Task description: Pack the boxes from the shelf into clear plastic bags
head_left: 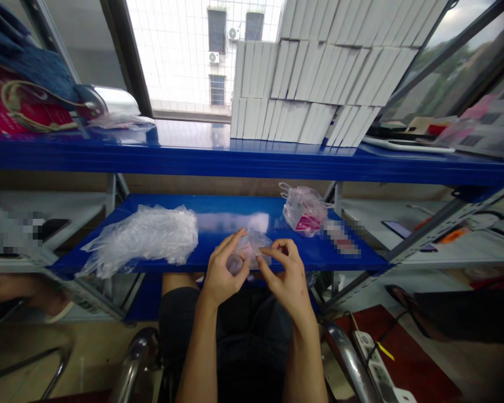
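In front of my body, at the near edge of the blue shelf, I hold a clear plastic bag point(254, 240) with something pale pink in it. My left hand point(222, 271) is closed on the bag's left side. A small, round, greyish see-through object point(234, 264) shows between its thumb and fingers; its kind is unclear. My right hand point(288, 274) pinches the bag's right side between thumb and fingertips. To the left lies a heap of clear plastic bags point(159, 232). At the right stands a filled clear bag point(304, 210) with a pink item inside.
White boxes point(302, 73) are stacked on the upper blue shelf point(185, 159). A flat packet, partly blurred, lies right of the filled bag. Metal chair arms point(348, 358) flank me, and a power strip point(373, 364) sits low at the right. Someone's leg point(29, 288) shows at far left.
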### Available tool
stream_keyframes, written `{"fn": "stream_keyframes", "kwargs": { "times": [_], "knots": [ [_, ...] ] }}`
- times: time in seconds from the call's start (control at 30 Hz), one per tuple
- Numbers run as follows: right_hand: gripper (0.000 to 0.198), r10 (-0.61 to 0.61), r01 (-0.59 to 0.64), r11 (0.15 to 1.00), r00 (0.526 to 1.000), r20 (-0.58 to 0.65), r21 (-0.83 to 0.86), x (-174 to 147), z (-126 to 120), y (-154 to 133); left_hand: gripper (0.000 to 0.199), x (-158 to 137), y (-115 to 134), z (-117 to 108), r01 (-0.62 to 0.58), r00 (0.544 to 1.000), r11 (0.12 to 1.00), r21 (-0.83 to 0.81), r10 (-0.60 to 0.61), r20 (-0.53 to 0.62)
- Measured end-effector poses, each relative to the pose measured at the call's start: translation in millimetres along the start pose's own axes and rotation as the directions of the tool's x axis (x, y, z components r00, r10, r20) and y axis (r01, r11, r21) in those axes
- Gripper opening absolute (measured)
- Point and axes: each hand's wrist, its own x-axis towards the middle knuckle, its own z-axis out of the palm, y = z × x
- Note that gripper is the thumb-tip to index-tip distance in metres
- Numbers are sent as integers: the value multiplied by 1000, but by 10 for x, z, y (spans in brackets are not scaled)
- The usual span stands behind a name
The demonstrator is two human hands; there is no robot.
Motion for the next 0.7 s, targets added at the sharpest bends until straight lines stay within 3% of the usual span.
{"fn": "stream_keyframes", "kwargs": {
  "times": [0.17, 0.27, 0.43, 0.57, 0.63, 0.7],
  "knots": [
    [16, -28, 29, 1000, 989, 147, -2, -8, -27, -104, 62, -55, -145, 165, 196, 966, 960, -201, -153, 210],
    [22, -8, 1, 999, 982, 190, 39, -23, -4, -56, 49, -74, -222, 215, 287, 947, 927, -243, -236, 218],
    [21, 30, -103, 959, 964, 265, 266, -38, 78, 23, 27, -72, -217, 241, 255, 963, 907, -337, -206, 173],
    [16, 83, -128, 892, 989, 121, 433, -3, 111, 8, 12, -72, -155, 242, 276, 959, 900, -336, -237, 153],
    [22, 138, -143, 890, 989, 43, 433, 14, 126, 2, 6, -70, -107, 224, 270, 959, 918, -292, -230, 163],
    [32, 171, -175, 899, 984, 44, 401, 21, 155, 8, 4, -65, -56, 197, 252, 958, 936, -247, -206, 198]
  ]
}}
